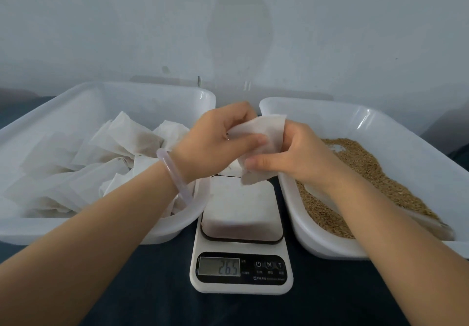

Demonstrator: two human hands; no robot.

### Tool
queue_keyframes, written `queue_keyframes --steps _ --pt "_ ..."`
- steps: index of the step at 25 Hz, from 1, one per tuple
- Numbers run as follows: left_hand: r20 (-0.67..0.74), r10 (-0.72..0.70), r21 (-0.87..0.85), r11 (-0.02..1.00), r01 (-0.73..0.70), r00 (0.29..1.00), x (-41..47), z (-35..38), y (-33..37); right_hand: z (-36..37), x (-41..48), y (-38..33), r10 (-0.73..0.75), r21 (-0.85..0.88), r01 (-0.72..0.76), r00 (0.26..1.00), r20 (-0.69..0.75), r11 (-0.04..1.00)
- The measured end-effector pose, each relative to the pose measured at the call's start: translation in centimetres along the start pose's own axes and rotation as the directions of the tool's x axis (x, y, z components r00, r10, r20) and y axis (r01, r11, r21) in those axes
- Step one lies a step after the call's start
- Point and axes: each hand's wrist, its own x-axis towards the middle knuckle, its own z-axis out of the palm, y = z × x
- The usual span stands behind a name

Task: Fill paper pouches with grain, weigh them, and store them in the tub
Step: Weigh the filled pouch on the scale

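Both hands hold one white paper pouch (264,135) above the far end of the scale. My left hand (215,145) pinches its left side, thumb on top. My right hand (291,155) grips its right side and lower corner. The white kitchen scale (241,254) sits between two tubs; a small white square dish (241,206) stands on its platform and the display reads 26.5. The left tub (162,232) holds several white paper pouches (121,138). The right tub (304,239) holds brown grain (368,168).
A pale bangle (175,173) circles my left wrist. A flat white piece (324,196) lies in the grain under my right forearm. A dark blue cloth (157,287) covers the table. A pale wall stands right behind the tubs.
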Motion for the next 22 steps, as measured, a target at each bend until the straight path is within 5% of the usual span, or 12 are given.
queue_keyframes --steps 5,8,22 --pt "-0.074 0.059 -0.075 0.995 -0.064 0.996 0.0 0.1 -0.1 -0.7 -0.2 -0.1 0.119 0.295 -0.194 0.959 0.255 0.935" --pt "-0.031 0.055 -0.083 0.995 -0.057 0.998 0.1 0.3 -0.1 -0.8 -0.3 0.2 0.164 0.253 -0.251 0.933 0.32 0.934" --pt "-0.022 -0.095 -0.141 0.986 0.091 0.995 0.2 -0.5 1.3 -0.5 -0.1 0.3 0.044 0.182 -0.064 0.993 0.113 0.981"
